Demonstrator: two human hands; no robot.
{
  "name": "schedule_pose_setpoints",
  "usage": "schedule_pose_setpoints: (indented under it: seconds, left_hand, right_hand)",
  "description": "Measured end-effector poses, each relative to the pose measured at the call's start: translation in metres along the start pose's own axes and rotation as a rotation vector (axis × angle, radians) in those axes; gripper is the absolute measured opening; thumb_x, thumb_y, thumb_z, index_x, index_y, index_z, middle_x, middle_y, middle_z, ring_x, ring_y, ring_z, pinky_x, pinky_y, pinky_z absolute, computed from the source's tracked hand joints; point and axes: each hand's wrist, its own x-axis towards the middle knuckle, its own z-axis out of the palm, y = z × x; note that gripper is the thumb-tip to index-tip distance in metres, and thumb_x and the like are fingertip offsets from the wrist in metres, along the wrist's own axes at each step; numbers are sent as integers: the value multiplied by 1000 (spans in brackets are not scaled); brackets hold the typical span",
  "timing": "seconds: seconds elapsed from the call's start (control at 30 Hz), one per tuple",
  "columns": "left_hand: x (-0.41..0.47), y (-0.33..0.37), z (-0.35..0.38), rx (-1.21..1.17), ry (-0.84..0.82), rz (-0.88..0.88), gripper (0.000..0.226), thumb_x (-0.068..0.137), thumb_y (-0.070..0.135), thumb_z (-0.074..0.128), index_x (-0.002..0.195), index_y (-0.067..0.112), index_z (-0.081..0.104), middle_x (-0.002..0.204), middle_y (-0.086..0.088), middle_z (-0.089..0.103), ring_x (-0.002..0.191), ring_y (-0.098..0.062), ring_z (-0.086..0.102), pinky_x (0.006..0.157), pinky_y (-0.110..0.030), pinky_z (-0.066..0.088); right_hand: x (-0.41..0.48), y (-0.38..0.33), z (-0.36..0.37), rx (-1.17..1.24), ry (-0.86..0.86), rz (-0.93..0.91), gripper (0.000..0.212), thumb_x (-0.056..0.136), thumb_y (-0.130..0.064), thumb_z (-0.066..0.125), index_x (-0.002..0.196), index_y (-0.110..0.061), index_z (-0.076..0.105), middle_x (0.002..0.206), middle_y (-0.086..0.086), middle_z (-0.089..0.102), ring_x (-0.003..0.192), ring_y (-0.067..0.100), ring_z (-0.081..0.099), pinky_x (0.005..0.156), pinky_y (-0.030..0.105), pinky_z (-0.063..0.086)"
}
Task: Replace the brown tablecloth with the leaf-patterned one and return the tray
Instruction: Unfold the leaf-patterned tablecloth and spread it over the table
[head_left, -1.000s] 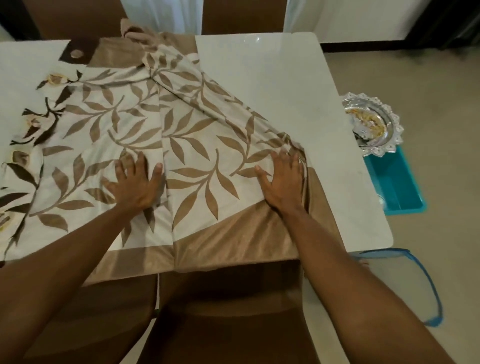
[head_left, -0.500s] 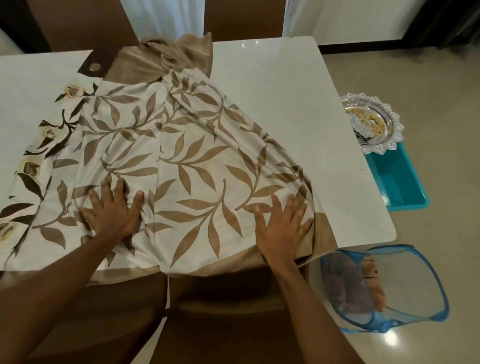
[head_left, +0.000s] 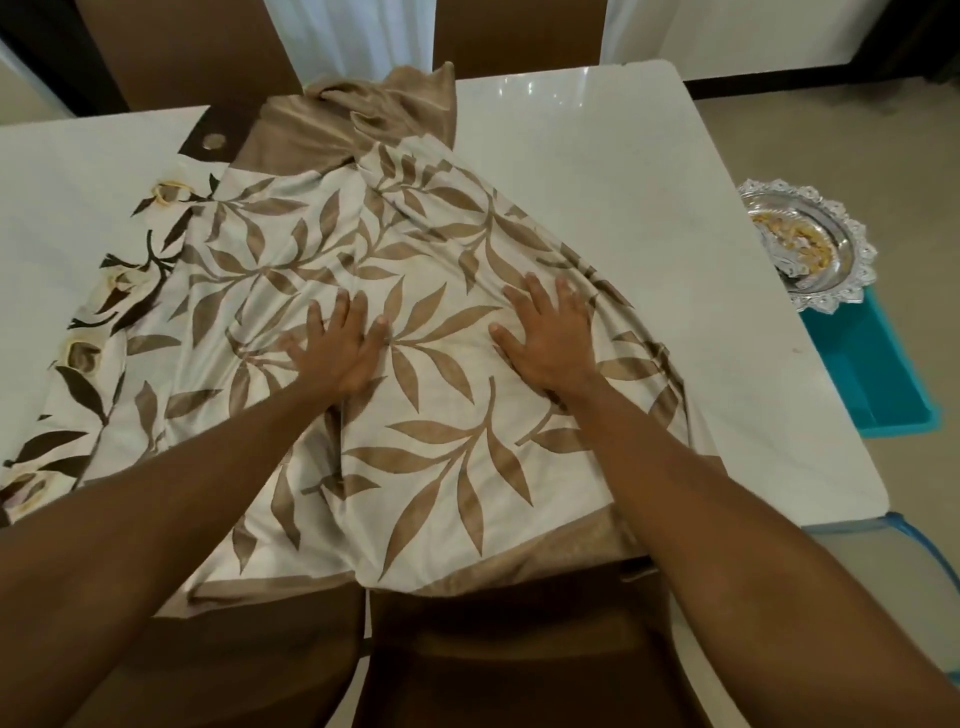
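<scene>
2 hands lie flat on the leaf-patterned tablecloth, palms down, fingers straight and spread, gripping nothing. The left hand and the right hand press side by side near the middle of the cloth, a little apart, with both forearms reaching in from the near edge.

The cloth lies rumpled and only partly spread across the white table. Its tan border hangs over the near edge and is bunched in folds at the far side. Its left part overlaps a dark-flowered cloth that covers the table's left end. The right part of the tabletop is bare.

Off the table's right edge, the silver tray with a scalloped rim rests on a teal bin on the floor. Something yellowish lies in the tray. 1 brown chair stands at the near edge, below the forearms.
</scene>
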Motion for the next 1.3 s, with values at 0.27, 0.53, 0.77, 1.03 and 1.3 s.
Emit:
schedule_pose_setpoints:
  seconds: [0.27,0.53,0.77,1.03,1.3]
  left_hand:
    - [4,-16,0,-12,-51,-87,109,67,97,-8,158,38,0,168,9,-10,153,-30,-14,113,-70,-13]
    - [-21,-15,5,44,-106,-150,110,68,99,7,158,36,-5,166,8,-17,152,-35,-16,109,-73,-11]
    - [-33,5,25,62,-18,-254,100,79,89,-1,159,28,-7,167,-1,-17,151,-37,-17,113,-70,-10]
    - [-50,70,38,-41,276,-310,65,100,52,26,156,19,22,165,-9,18,152,-35,11,115,-70,6]
    - [-80,164,90,3,176,-203,64,98,63,21,157,38,15,168,1,5,154,-28,0,116,-66,-4]
  right_hand:
    - [-48,69,-20,-35,89,295,84,92,-77,19,159,-27,29,169,6,19,156,37,6,125,54,6]
    - [-111,54,-14,-75,140,426,72,101,-67,29,159,-26,30,169,11,19,155,40,6,124,56,0]
    - [-119,49,-9,-31,211,416,68,100,-63,38,156,-24,38,166,11,26,154,34,17,123,57,7]
    - [-122,51,-13,123,190,313,60,96,-58,45,149,-29,45,164,5,32,154,29,18,122,61,6]
    - [-124,55,-29,198,81,282,58,94,-53,49,149,-32,44,168,1,23,156,26,11,123,56,1]
